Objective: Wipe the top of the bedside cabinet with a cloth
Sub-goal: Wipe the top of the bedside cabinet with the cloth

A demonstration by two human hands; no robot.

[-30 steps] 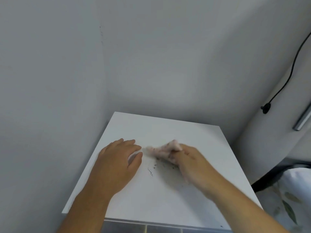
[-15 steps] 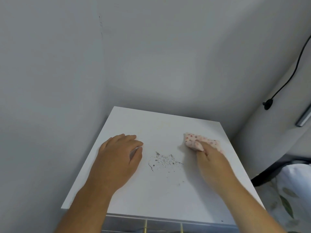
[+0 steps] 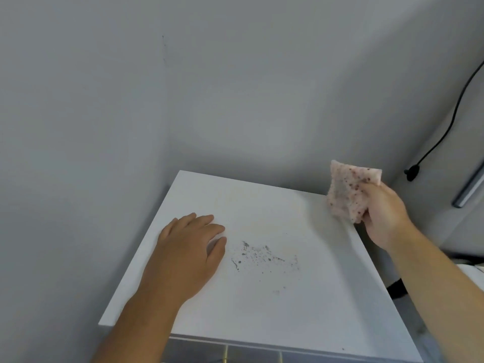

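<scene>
Bracing with the left hand (image 3: 188,255), palm down and fingers lying close together, on the near left part of the cabinet top (image 3: 262,310). Leaving a scatter of dark specks (image 3: 262,255) sitting at the middle of that top, just right of the left fingertips and not touching them. Gripping the pink speckled cloth (image 3: 345,195) in the right hand (image 3: 385,216), fingers curled round its lower bunch. Holding it up off the surface, over the far right edge of the cabinet top, broad face turned this way. Skipping past a black cable (image 3: 445,127) trailing down the wall beyond the top's far right corner.

Reading this as mid-wipe, caught between strokes, with the dirt plainly not cleared yet. Calling next for bringing the cloth back down flat on the top beside the specks. Then dragging it through them toward one edge with steady pressure, gathering rather than smearing, and keeping the left hand out of the path.

Now the change: lifting the cloth clear, where half a second ago pressing it flat on the right side of the top. A second ago, rubbing it through the dirt at the middle. Keeping the left hand planted on the same spot throughout, and leaving the specks much as they lay half a second back.
</scene>
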